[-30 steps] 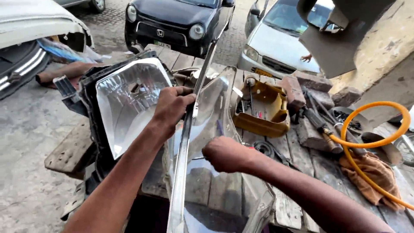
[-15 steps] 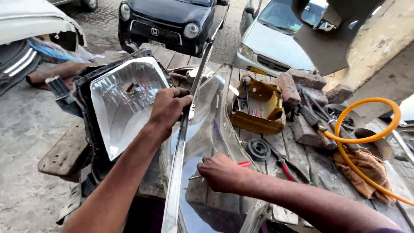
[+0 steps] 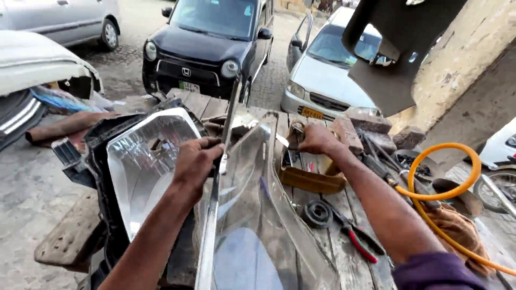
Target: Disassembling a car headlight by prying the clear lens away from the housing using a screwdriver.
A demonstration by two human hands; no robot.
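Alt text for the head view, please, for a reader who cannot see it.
The left hand grips a headlight and its clear lens on a wooden bench, while the right hand reaches into a yellow tray. Pliers, an orange hose and parked cars lie beyond.

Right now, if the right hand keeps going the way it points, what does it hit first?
The right hand points away, over the yellow-brown open box on the wooden plank table. First in line looks like the reddish brick beside it; depth is unclear.
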